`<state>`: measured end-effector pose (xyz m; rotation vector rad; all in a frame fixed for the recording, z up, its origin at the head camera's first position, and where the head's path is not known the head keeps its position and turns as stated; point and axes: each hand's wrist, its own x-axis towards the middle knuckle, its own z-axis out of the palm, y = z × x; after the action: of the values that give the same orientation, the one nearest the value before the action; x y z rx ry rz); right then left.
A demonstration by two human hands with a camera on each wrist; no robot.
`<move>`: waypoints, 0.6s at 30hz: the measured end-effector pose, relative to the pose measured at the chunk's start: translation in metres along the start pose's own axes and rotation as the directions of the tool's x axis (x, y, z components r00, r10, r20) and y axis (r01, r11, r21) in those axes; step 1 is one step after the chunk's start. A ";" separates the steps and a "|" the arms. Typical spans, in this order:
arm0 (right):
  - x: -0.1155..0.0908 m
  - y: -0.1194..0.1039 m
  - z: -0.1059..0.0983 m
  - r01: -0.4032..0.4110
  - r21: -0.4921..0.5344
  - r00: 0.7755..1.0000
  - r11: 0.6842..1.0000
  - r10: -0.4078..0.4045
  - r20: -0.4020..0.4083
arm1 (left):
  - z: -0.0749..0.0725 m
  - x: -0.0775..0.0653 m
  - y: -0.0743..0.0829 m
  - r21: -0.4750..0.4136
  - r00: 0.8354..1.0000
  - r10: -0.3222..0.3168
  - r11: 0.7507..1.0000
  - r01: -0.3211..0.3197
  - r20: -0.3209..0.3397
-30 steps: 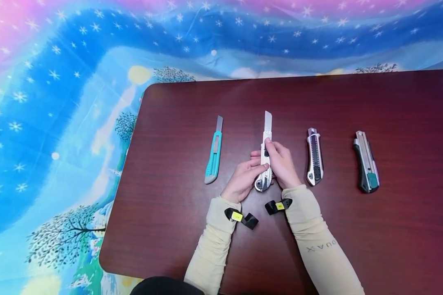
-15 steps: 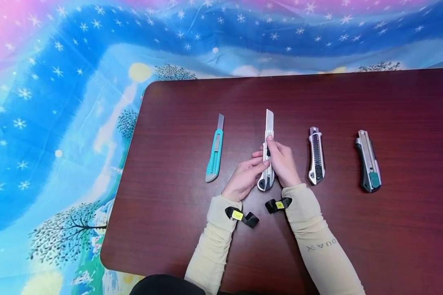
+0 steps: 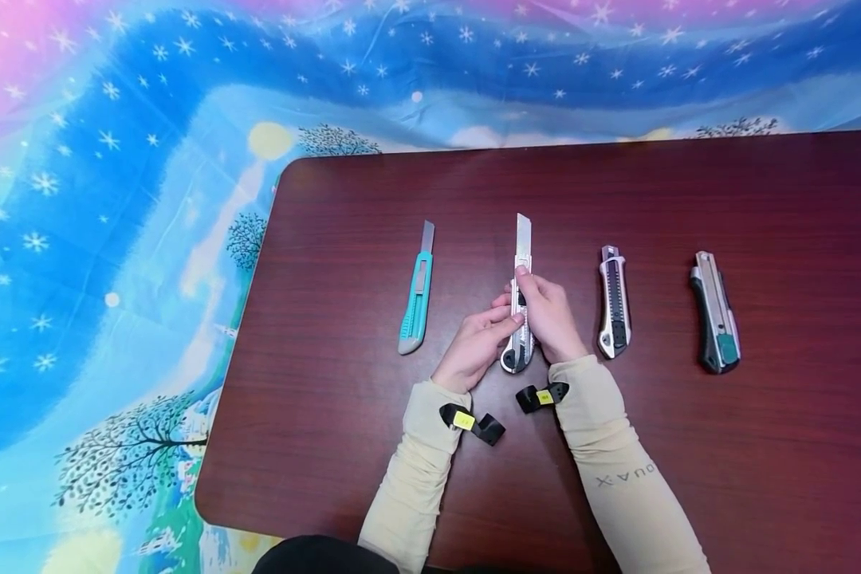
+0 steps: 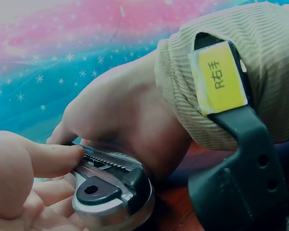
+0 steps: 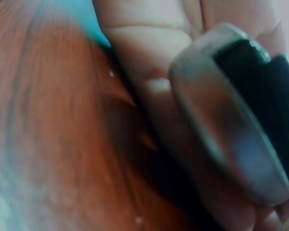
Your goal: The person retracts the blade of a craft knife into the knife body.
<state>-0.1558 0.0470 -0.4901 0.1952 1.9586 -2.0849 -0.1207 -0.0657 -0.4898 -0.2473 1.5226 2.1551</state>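
Note:
A silver utility knife (image 3: 518, 351) with a black slider is held between both hands, its wide blade (image 3: 523, 234) extended and pointing away from the body. My left hand (image 3: 476, 343) grips the handle from the left, thumb on top and fingers beneath. From the right, my right hand (image 3: 551, 317) holds it farther up, thumb on the handle's face close below the blade. The left wrist view shows the rounded butt of the utility knife (image 4: 111, 207) with the left thumb on it. In the right wrist view the metal butt (image 5: 221, 120) appears blurred, fingers under it.
On the dark red wooden table (image 3: 344, 446) lies a teal utility knife (image 3: 417, 307) to the left, blade out. To the right lie a silver-and-black utility knife (image 3: 614, 303) and a black, silver and green one (image 3: 716, 315). A printed cloth (image 3: 151, 199) hangs behind and left.
Both hands keep the same hold on the silver utility knife. The scene has shifted only slightly in the head view; the other knives lie as before.

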 end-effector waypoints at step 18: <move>-0.005 -0.012 -0.001 0.001 -0.060 1.000 0.998 0.000 0.026 | -0.001 0.002 -0.003 -0.074 1.000 -0.010 0.997 0.012 0.027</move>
<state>-0.1544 0.0494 -0.4774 0.1550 2.0034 -2.0158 -0.1213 -0.0654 -0.4941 -0.2511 1.4249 2.2005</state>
